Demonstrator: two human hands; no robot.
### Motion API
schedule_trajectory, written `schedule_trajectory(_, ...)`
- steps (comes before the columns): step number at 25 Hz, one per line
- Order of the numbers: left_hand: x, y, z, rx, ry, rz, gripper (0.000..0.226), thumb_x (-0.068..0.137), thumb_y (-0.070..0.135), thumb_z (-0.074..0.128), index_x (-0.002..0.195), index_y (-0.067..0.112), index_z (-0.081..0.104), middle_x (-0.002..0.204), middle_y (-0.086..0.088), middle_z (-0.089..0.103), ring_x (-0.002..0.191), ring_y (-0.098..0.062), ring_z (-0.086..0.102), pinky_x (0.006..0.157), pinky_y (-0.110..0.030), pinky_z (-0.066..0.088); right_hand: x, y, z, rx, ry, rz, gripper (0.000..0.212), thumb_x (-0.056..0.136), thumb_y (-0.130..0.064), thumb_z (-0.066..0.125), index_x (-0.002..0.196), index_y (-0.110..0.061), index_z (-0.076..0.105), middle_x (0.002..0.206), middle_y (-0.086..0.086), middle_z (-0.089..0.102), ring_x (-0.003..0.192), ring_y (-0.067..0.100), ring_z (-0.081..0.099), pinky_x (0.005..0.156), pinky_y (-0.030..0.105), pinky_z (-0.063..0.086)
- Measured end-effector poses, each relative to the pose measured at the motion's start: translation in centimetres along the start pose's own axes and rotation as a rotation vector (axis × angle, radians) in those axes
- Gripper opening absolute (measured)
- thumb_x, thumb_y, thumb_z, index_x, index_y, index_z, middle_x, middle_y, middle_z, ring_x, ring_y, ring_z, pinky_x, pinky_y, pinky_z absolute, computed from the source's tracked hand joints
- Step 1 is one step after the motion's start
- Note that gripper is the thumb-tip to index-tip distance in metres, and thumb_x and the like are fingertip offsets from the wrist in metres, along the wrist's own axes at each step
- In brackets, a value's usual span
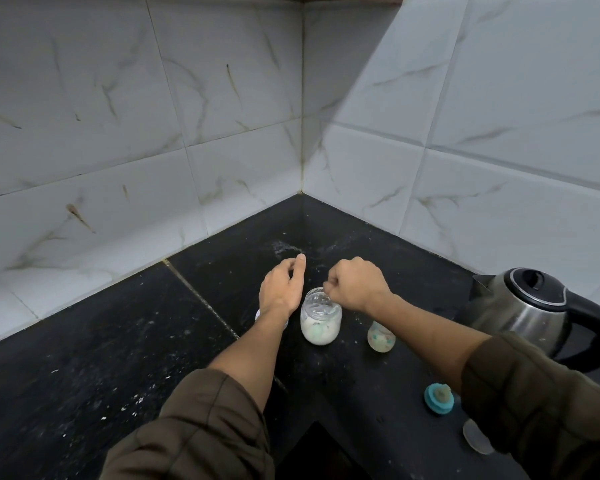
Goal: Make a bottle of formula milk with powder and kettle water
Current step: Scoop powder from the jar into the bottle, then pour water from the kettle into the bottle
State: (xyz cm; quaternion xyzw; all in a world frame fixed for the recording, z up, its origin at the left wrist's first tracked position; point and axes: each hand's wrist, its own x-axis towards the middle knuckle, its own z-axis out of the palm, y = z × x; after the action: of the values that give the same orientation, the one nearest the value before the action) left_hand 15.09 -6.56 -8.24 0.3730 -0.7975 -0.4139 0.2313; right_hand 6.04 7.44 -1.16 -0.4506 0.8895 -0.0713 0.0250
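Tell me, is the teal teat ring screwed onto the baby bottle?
No, the teal teat ring lies by itself on the black counter, apart from the open baby bottle.

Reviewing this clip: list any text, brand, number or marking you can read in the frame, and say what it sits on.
No readable text anywhere in this frame.
Powder jar: a blurred green patch on its side, no letters legible.
Baby bottle: small coloured prints, too small to read; no scale marks can be made out.
Kettle: no brand or label visible on its steel body or black lid.
Teal teat ring: plain.
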Motion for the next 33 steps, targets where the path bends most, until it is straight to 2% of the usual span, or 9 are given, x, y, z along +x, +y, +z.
schedule_trajectory(2,0.0,1.2,0.0,0.014,0.051,0.067,0.06,0.104,0.066,0.032,0.121,0.023,0.071,0.11,0.0,0.074,0.109,-0.023,0.067,0.094,-0.044,0.054,-0.3,0.7,-1.1,0.02,0.085,0.024,0.024,0.093,-0.036,0.057,0.087,-0.024,0.077,0.083,-0.002,0.075,0.08,0.023,0.071,0.074,0.035,0.058)
schedule_trajectory(4,-0.3,3.0,0.4,0.039,0.084,0.143,0.056,0.106,0.062,0.035,0.128,0.024,0.069,0.121,0.0,0.073,0.116,-0.021,0.065,0.097,-0.04,0.052,-0.9,1.7,-2.1,0.041,0.143,0.057,0.023,0.092,-0.035,0.057,0.095,-0.025,0.078,0.089,-0.002,0.077,0.085,0.025,0.071,0.076,0.035,0.057)
schedule_trajectory(8,-1.4,6.1,3.0,0.085,0.001,0.253,0.054,0.105,0.06,0.038,0.13,0.023,0.068,0.123,0.002,0.072,0.115,-0.019,0.064,0.096,-0.039,0.051,-2.9,4.3,-3.0,0.093,0.176,0.16,0.022,0.09,-0.033,0.059,0.097,-0.026,0.078,0.094,0.0,0.078,0.091,0.03,0.071,0.078,0.038,0.057)
schedule_trajectory(13,-3.2,7.7,6.0,0.07,-0.072,0.292,0.054,0.105,0.059,0.041,0.133,0.021,0.067,0.126,0.002,0.071,0.116,-0.019,0.064,0.102,-0.044,0.051,-5.3,7.3,-3.0,0.105,0.176,0.24,0.02,0.09,-0.032,0.06,0.097,-0.027,0.077,0.096,-0.001,0.078,0.094,0.029,0.071,0.08,0.038,0.057)
schedule_trajectory(17,-4.6,8.6,7.0,0.103,-0.091,0.326,0.051,0.107,0.052,0.044,0.138,0.017,0.064,0.134,-0.001,0.069,0.124,-0.022,0.061,0.107,-0.043,0.048,-6.7,9.5,-2.7,0.122,0.176,0.287,0.019,0.089,-0.029,0.06,0.097,-0.026,0.077,0.097,-0.001,0.077,0.096,0.029,0.07,0.079,0.037,0.055)
schedule_trajectory(22,-6.0,8.7,7.8,0.106,-0.121,0.314,0.05,0.107,0.049,0.046,0.142,0.016,0.061,0.14,-0.003,0.066,0.131,-0.023,0.057,0.11,-0.042,0.046,-8.3,11.6,-1.9,0.136,0.171,0.325,0.019,0.087,-0.029,0.059,0.095,-0.027,0.076,0.098,-0.002,0.077,0.098,0.03,0.069,0.083,0.04,0.058)
schedule_trajectory(25,-6.6,8.1,8.5,0.127,-0.167,0.289,0.054,0.105,0.053,0.048,0.145,0.018,0.057,0.143,-0.003,0.063,0.134,-0.023,0.056,0.111,-0.044,0.046,-9.1,12.4,-1.3,0.162,0.191,0.317,0.021,0.087,-0.028,0.059,0.1,-0.026,0.075,0.101,-0.002,0.075,0.1,0.029,0.068,0.084,0.039,0.056)
schedule_trajectory(29,-7.8,8.0,9.8,0.181,-0.236,0.238,0.066,0.1,0.058,0.057,0.152,0.02,0.049,0.15,-0.003,0.057,0.138,-0.023,0.051,0.112,-0.046,0.046,-10.3,13.8,-1.4,0.165,0.365,0.293,0.036,0.092,-0.027,0.06,0.125,-0.019,0.071,0.12,0.004,0.066,0.112,0.029,0.062,0.088,0.04,0.053)
schedule_trajectory(33,-8.7,8.0,11.1,0.177,-0.25,0.172,0.078,0.093,0.056,0.068,0.157,0.02,0.042,0.156,-0.003,0.05,0.145,-0.024,0.044,0.116,-0.045,0.042,-11.5,16.1,-2.4,0.137,0.585,0.308,0.036,0.088,-0.019,0.063,0.121,-0.011,0.074,0.115,0.012,0.065,0.106,0.035,0.061,0.089,0.043,0.051)
